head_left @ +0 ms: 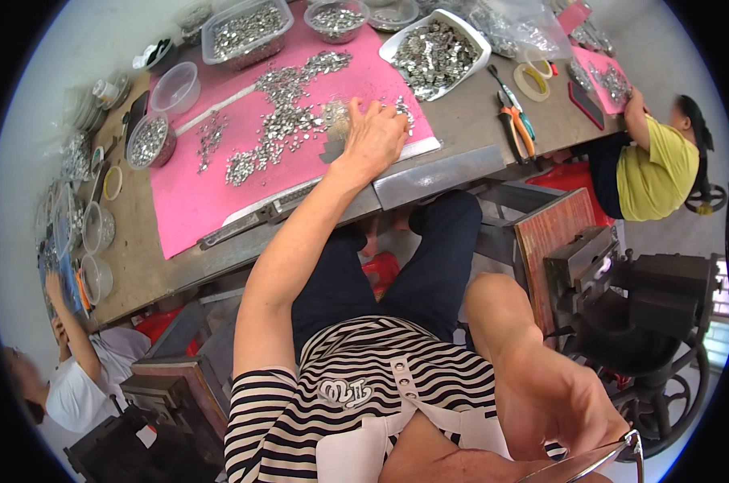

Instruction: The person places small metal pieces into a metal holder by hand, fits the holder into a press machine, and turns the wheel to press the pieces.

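Note:
My left hand [372, 137] rests on the pink mat [187, 201], its fingers apart and bent downward at the right end of a scatter of small shiny metal pieces [288, 121]. Next to its thumb side lie a beige patch [336, 115] and a flat grey piece [332, 151]. My right hand [562, 398] is raised close to me at the lower right, well off the table. Its fingers are curled, right by a pair of eyeglasses [598, 463]; whatever is between its fingertips is hidden.
A white tray [485, 56] and clear tubs [206, 40] hold metal pieces. Orange-handled pliers [517, 133] and tape rolls [530, 82] lie to the right. A metal strip [441, 175] lines the front edge. Two people sit nearby, one in yellow [658, 173], one in white [91, 394].

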The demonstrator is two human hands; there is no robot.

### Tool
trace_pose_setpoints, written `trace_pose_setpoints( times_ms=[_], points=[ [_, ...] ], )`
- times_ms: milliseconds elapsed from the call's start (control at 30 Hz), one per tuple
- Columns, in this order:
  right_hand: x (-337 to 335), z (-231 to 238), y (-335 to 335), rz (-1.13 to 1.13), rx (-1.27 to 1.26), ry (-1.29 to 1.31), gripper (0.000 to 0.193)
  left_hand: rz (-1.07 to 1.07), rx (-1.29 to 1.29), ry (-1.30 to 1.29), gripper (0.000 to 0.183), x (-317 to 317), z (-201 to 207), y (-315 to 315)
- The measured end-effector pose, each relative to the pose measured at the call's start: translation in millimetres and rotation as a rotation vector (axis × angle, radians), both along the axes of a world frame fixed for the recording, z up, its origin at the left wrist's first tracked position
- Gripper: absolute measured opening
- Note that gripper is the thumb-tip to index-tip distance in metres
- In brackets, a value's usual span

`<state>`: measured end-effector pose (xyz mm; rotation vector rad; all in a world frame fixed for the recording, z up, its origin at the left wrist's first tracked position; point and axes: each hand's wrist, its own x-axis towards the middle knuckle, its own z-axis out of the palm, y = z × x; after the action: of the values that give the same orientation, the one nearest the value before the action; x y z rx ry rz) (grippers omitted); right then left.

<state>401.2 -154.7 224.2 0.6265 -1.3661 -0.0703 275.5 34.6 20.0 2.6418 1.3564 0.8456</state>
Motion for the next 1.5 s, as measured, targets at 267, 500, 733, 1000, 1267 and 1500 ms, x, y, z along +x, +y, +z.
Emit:
trace_pose_setpoints(
  times_ms=[267,500,733,1000,1267,1500],
  points=[
    [16.9,-104.7,95.1,-0.844,-1.279,-0.447,0.013,0.099,-0.065,0.000,0.010,-50.3,12.5,-21.1],
    [32.4,-200.0,138.9,-0.987,-1.280,-0.806,0.012,0.226,0.056,-0.359,0.008,-85.2,13.9,-64.7],
    [23.3,-206.0,159.1,-1.197,-1.084,-0.902,0.014,0.371,0.197,-0.502,0.015,-118.6,-5.0,-126.4],
    [-7.3,-204.2,164.5,-1.055,-0.959,-0.970,0.012,0.419,0.248,-0.517,0.016,-119.0,-21.6,-128.5],
    [-8.1,-192.5,157.5,-0.917,-1.113,-0.998,0.010,0.424,0.244,-0.529,0.017,-118.5,-21.0,-128.6],
    [-38.5,-206.0,118.6,-0.644,-1.201,-0.868,0.012,0.421,0.232,-0.511,0.017,-115.4,-19.5,-128.9]
  ],
)
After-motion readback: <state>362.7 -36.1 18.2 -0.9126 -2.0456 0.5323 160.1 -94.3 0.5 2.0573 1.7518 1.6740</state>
